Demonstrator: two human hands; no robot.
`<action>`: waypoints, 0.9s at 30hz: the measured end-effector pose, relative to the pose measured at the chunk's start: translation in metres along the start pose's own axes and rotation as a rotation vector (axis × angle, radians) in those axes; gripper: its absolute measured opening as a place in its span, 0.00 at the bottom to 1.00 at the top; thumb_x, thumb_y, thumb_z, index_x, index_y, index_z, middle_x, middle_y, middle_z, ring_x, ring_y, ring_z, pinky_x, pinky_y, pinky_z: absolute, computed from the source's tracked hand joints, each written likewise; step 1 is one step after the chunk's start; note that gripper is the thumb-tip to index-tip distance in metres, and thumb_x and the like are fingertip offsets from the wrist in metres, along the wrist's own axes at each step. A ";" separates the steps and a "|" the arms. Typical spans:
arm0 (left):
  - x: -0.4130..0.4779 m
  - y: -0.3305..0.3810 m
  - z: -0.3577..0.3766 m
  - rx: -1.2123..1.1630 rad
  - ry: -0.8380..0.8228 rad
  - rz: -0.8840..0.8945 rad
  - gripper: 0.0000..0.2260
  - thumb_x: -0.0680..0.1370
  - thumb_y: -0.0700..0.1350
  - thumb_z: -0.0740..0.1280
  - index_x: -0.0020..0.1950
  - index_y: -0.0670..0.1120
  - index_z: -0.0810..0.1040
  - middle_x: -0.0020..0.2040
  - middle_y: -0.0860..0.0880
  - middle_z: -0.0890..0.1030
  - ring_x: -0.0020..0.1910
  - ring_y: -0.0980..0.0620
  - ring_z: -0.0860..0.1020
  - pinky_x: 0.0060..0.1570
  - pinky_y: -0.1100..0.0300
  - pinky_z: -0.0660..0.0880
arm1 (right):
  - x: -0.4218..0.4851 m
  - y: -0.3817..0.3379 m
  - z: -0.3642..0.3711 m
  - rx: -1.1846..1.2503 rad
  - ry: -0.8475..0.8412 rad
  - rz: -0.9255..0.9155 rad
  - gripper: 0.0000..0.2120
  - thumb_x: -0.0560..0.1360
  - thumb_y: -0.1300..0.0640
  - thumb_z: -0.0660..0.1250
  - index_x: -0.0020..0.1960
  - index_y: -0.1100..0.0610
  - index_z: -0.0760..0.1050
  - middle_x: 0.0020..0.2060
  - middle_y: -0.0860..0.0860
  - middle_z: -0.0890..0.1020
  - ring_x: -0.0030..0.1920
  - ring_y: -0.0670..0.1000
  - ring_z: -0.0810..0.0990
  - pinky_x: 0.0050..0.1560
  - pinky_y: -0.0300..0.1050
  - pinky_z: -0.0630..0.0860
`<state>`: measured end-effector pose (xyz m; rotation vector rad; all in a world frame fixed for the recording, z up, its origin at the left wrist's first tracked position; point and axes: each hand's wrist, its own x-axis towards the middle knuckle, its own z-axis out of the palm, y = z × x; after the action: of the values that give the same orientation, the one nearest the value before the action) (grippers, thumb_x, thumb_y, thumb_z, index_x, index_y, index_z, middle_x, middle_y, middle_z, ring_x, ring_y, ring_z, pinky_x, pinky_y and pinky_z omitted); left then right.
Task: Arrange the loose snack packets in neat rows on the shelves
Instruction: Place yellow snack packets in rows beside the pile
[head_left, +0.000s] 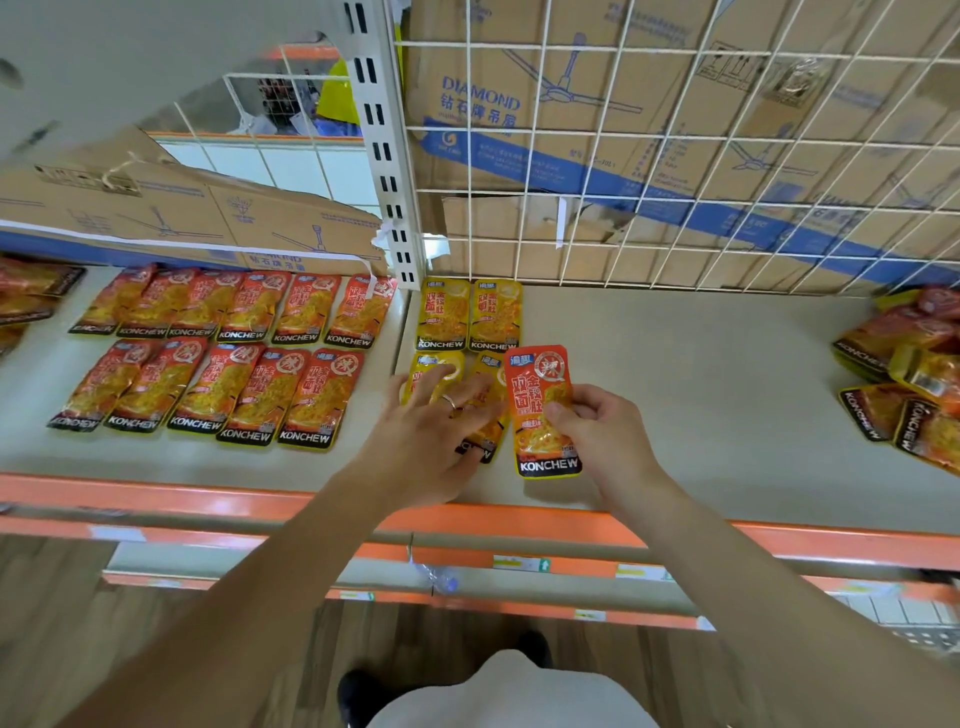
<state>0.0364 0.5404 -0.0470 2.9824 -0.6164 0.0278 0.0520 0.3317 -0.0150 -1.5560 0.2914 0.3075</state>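
Head view: right grip (597, 431) pinches the orange packet (537, 384) by its right edge.

Behind: white wire grid (470, 156); through it, cardboard box (571, 119) printed DIAMOND, with ceiling-fan drawing. Centre: slotted upright post (387, 156). Left of post: second fan carton (171, 208), lying flat, edge torn. Below: possibly a clear plastic bottle (439, 577), blurred. Wood-grain floor (467, 654); my dark shoe (358, 691); my white garment (511, 696)
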 end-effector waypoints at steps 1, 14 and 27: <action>0.001 0.001 0.002 0.000 -0.012 -0.014 0.22 0.77 0.58 0.56 0.71 0.61 0.70 0.76 0.56 0.68 0.74 0.42 0.66 0.67 0.34 0.62 | 0.000 0.000 -0.001 0.009 0.004 0.004 0.08 0.77 0.67 0.68 0.47 0.54 0.79 0.40 0.51 0.85 0.37 0.48 0.84 0.42 0.41 0.81; 0.005 0.020 0.016 -0.030 0.040 -0.173 0.26 0.77 0.65 0.50 0.68 0.58 0.75 0.73 0.55 0.70 0.71 0.45 0.65 0.63 0.33 0.64 | -0.005 -0.001 0.000 -0.021 -0.035 -0.034 0.09 0.77 0.68 0.68 0.46 0.54 0.78 0.39 0.51 0.85 0.36 0.48 0.84 0.43 0.43 0.81; -0.056 -0.015 -0.021 -0.124 0.294 -0.436 0.26 0.79 0.59 0.53 0.76 0.53 0.68 0.77 0.54 0.66 0.74 0.46 0.63 0.68 0.38 0.60 | -0.024 0.000 0.037 0.088 -0.154 -0.026 0.08 0.77 0.69 0.67 0.46 0.57 0.79 0.33 0.46 0.85 0.33 0.44 0.83 0.37 0.38 0.80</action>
<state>-0.0087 0.5780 -0.0297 2.8413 0.0645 0.3702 0.0295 0.3685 -0.0060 -1.4396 0.1628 0.3871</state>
